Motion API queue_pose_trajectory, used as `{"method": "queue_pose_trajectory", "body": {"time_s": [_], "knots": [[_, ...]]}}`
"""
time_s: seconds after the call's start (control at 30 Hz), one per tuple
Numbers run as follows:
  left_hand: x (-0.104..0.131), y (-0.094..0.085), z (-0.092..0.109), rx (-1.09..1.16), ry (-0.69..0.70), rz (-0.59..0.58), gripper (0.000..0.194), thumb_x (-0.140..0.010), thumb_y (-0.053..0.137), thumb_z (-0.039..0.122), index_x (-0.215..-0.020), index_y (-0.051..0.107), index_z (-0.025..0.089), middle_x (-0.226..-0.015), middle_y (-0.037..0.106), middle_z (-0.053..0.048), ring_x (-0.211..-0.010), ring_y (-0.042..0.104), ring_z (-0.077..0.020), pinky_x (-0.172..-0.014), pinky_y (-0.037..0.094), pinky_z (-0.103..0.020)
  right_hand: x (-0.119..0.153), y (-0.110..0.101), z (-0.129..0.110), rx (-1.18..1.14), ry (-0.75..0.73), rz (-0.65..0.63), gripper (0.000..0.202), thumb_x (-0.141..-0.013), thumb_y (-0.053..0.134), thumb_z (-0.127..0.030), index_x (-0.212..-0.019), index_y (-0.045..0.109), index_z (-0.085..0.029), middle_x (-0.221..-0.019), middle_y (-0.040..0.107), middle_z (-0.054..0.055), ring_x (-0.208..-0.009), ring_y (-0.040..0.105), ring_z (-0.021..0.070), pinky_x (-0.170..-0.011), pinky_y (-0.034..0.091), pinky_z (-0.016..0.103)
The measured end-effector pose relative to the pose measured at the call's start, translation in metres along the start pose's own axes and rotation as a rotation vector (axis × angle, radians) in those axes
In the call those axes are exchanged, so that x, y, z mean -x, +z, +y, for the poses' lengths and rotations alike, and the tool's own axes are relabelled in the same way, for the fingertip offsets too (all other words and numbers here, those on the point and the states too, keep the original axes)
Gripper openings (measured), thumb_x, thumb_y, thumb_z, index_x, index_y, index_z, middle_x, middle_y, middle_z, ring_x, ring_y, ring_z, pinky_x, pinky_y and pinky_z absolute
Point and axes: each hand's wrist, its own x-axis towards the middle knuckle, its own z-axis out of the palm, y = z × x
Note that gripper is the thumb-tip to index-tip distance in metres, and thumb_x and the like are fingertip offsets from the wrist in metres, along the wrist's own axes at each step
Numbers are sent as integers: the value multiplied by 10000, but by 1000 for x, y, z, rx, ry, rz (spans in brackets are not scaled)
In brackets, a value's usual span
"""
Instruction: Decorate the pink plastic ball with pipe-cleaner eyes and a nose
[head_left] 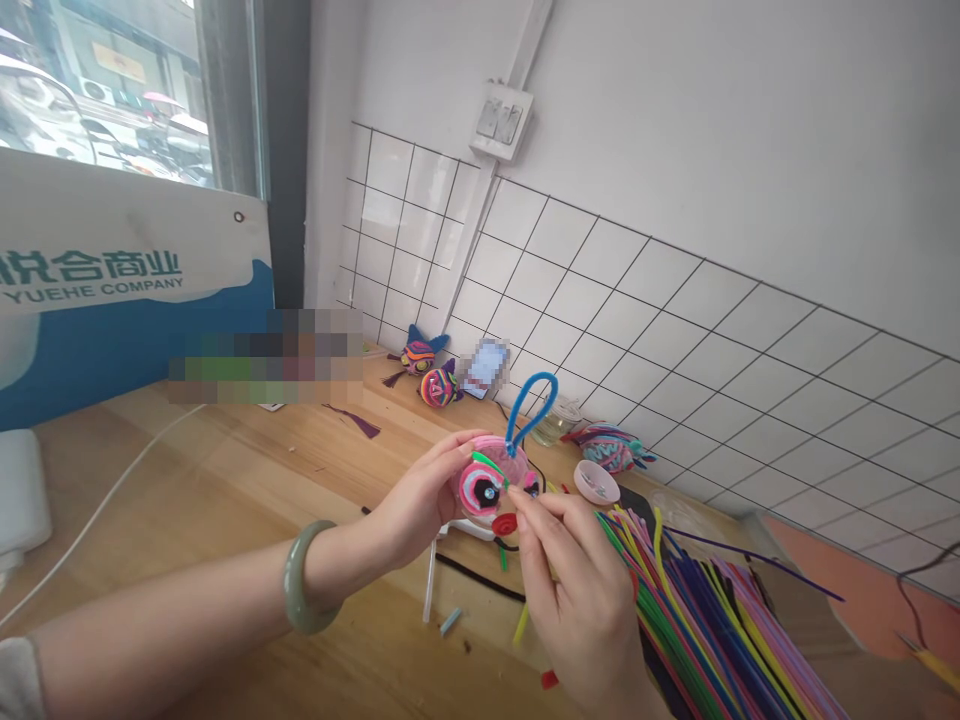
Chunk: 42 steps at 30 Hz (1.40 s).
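A round pink craft piece (501,460) with a blue pipe-cleaner loop (534,400) on top is held up over the table. It has ringed pink and white eyes with dark, shiny centres, a red coil below them and a green strip above the left eye. My left hand (435,490), with a green bangle at the wrist, holds it from its left side. My right hand (577,570) pinches at its front, between the eyes, by the end of the green strip. The right fingertips partly hide the right eye.
Many coloured pipe cleaners (712,620) lie at the right. Behind are a small pink bowl (597,482), a glass jar (556,420), a phone (486,368) and colourful ornaments (439,385). A white cable (112,490) crosses the wooden table (225,480).
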Motion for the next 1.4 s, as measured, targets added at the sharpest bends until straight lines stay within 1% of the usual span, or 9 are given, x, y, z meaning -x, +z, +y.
{"method": "queue_pose_trajectory", "body": {"time_s": [0.27,0.4,0.47,0.6,0.77,0.83,1.0,1.23,1.4], "knots": [[0,-1,1,-50,19,-13,314,-862,533,364,-1115,567,183,-1003,638,-84,-839,600,-209,-645,472,-292,0,0,0,30,-17,27,327,-857,489,-33,-1133,583,-181,-885,588,69,-813,603,151,-715,512,280],[2,0,0,-89,36,-5,334,-856,545,385,-1124,573,186,-989,651,-81,-839,604,-207,-657,467,-287,0,0,-1,32,-23,47,298,-844,522,-43,-1114,597,-147,-880,599,81,-833,599,166,-755,507,301],[2,-1,-1,-90,43,-6,345,-855,547,389,-1131,575,184,-989,655,-80,-826,607,-198,-661,465,-283,-1,-1,-1,19,-34,27,325,-845,514,-43,-1145,597,-136,-867,592,81,-811,599,163,-722,508,289],[2,-2,-2,-81,36,-16,345,-850,549,395,-1121,590,186,-1008,659,-85,-822,613,-200,-672,483,-296,-2,-2,0,63,-90,8,375,-846,493,-34,-1177,610,-164,-825,577,65,-723,600,140,-626,495,250],[1,-2,-3,-80,27,-8,325,-853,547,388,-1098,600,183,-991,653,-80,-809,602,-186,-658,491,-282,-2,0,3,204,-204,20,349,-831,516,-20,-1150,619,-120,-799,591,88,-729,607,166,-635,502,285],[2,-1,-3,-79,22,-1,320,-854,545,388,-1091,600,181,-982,648,-79,-803,596,-182,-650,493,-277,-2,0,5,237,-233,28,356,-825,522,-18,-1153,613,-124,-794,598,88,-733,611,172,-637,503,293],[4,2,-1,-79,18,9,326,-853,545,385,-1103,590,181,-987,638,-84,-800,590,-188,-631,505,-286,-3,-2,5,269,-255,32,357,-838,505,-37,-1161,604,-154,-795,611,75,-727,618,160,-634,505,282],[5,6,2,-48,-5,6,308,-848,554,363,-1096,584,183,-953,636,-77,-743,582,-165,-609,506,-274,-4,-3,4,264,-259,35,356,-830,512,-32,-1157,600,-143,-793,613,77,-708,616,159,-616,507,279],[5,5,1,-57,-2,3,310,-853,548,368,-1094,587,176,-963,639,-79,-764,588,-167,-613,501,-264,-4,-3,5,254,-265,35,331,-828,530,-20,-1137,598,-120,-785,606,85,-720,611,166,-619,508,284]]}}
